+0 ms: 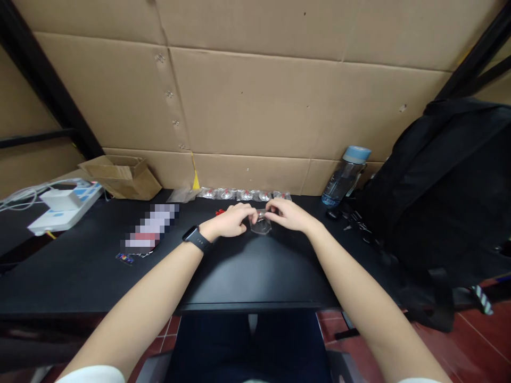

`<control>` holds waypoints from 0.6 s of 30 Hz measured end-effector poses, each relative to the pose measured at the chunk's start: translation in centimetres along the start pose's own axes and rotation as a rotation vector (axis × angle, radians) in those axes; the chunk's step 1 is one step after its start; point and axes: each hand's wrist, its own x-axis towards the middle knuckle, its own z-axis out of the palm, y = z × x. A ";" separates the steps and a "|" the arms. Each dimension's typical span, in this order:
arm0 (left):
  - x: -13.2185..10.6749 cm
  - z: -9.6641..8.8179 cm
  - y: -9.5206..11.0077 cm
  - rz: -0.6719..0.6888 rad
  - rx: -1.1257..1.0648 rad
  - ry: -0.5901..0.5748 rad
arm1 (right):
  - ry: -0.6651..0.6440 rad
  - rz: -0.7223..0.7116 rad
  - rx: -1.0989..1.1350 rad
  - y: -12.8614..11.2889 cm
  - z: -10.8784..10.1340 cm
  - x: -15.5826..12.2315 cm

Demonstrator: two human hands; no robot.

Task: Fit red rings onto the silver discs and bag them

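Note:
A small clear plastic bag (261,227) is at the middle of the black table, with a small shiny item showing at its upper part. My left hand (232,219), a black watch on its wrist, has bent fingers closed at the bag's left edge. From the right, my right hand (290,214) pinches the bag's upper right side. Part of a red item (220,211) shows behind my left hand. Along the cardboard wall lies a row of several clear packets (246,195), each with a silvery round item and a bit of red inside.
An open cardboard box (123,178) and a white power strip (66,210) stand at the left. Nearer lies a blurred-out item (151,229). On the right are a water bottle (343,178), keys (353,221) and a large black backpack (443,191). Cardboard (255,106) closes the back.

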 end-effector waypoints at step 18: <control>1.2 1.7 -1.4 -0.367 -0.230 0.257 | 0.066 0.332 0.486 2.0 1.8 0.7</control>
